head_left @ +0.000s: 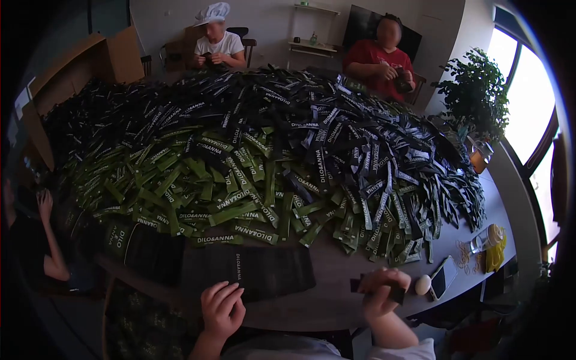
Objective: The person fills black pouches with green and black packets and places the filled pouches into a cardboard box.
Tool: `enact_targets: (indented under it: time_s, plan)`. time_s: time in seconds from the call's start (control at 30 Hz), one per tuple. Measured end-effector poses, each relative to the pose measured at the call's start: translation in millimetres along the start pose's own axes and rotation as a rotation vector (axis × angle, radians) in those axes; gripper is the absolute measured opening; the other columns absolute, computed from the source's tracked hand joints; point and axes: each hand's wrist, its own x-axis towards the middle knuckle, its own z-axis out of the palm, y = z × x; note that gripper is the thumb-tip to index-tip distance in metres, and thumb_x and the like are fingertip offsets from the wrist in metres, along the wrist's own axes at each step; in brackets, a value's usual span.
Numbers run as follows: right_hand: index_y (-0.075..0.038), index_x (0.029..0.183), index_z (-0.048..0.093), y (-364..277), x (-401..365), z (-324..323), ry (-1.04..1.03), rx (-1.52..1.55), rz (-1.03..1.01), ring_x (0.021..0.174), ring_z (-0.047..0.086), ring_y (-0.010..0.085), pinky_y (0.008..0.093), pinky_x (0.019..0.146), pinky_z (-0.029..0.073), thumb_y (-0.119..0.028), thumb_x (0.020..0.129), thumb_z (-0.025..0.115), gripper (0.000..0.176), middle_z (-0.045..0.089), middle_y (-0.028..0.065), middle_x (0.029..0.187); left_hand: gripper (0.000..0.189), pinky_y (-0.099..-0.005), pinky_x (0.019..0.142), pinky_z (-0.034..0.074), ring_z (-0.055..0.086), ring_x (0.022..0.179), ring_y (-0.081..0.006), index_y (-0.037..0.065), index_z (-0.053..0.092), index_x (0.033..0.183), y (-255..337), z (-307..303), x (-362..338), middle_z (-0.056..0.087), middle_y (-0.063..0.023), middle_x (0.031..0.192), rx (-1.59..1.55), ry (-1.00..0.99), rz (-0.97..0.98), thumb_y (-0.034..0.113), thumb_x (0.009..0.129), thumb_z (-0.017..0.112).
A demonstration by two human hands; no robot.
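Note:
My left hand (222, 310) is at the near edge of a flat black pouch (279, 273) printed DILO&ANNA. Its fingers are loosely bent with the thumb apart, and I see nothing held in it. Over the table's right front, my right hand (384, 293) is closed around dark stick packets (396, 293); their dark ends stick out on both sides of the fist, and how many there are is hidden. Beyond the pouch lies a large heap of stick packets, green ones (234, 211) at the front and black ones (324, 129) behind.
Right of my right hand are a white egg-shaped object (423, 284), a phone (443, 278), rubber bands (470, 258), a clear cup (480, 242) and a yellow cloth-like item (495, 257). Two people (221, 48) (384, 57) sit across the table, and another person's arm (53, 240) shows at left.

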Motion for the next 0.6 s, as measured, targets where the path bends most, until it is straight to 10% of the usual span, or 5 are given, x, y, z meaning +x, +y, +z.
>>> enact_targets:
  time_s: [0.1,0.23,0.33,0.4,0.6]
  plan:
    - [0.000,0.092,0.039,2,-46,-14,-0.097,-0.296,0.605,0.051,0.051,0.0136,0.0255,0.052,0.044,-0.005,0.085,0.035,0.009,0.048,0.0076,0.059,0.028,-0.0362,0.081,0.040,0.052,0.099,-0.0244,0.009,0.061,0.096,11,1,15,0.057,-0.0060,0.105,-0.130,-0.154,0.049,0.012,0.067,0.062]
    - [-0.001,0.092,0.038,-39,-37,-10,0.125,0.020,0.033,0.053,0.053,0.0180,0.0257,0.055,0.045,-0.002,0.084,0.039,0.008,0.049,0.0097,0.060,0.054,-0.0458,0.095,0.032,0.039,0.117,-0.0310,0.016,0.047,0.121,16,2,27,0.041,-0.0115,0.127,0.090,-0.451,0.059,0.036,0.073,0.062]
    - [-0.004,0.081,0.047,-31,-46,-16,-0.279,-0.663,0.550,0.053,0.057,0.0187,0.0268,0.052,0.045,-0.006,0.081,0.050,0.003,0.056,0.0088,0.061,0.051,-0.0436,0.095,0.033,0.038,0.119,-0.0280,0.016,0.047,0.121,6,9,12,0.040,-0.0112,0.128,0.060,-0.458,0.017,0.033,0.075,0.061]
    - [-0.001,0.076,0.047,-34,-57,-22,-0.237,-0.651,0.103,0.047,0.053,0.0152,0.0244,0.044,0.041,-0.009,0.085,0.048,0.012,0.056,0.0103,0.060,0.050,-0.0417,0.095,0.033,0.039,0.118,-0.0267,0.015,0.048,0.120,5,10,13,0.041,-0.0108,0.128,0.044,-0.449,0.017,0.029,0.074,0.063]
    - [-0.002,0.074,0.048,-22,-75,-18,-0.021,-0.484,0.472,0.047,0.052,0.0146,0.0252,0.046,0.040,-0.009,0.080,0.054,0.011,0.054,0.0078,0.057,0.038,-0.0336,0.083,0.043,0.051,0.103,-0.0224,0.013,0.057,0.108,13,-12,21,0.053,-0.0067,0.111,-0.001,-0.394,0.004,0.022,0.072,0.065]
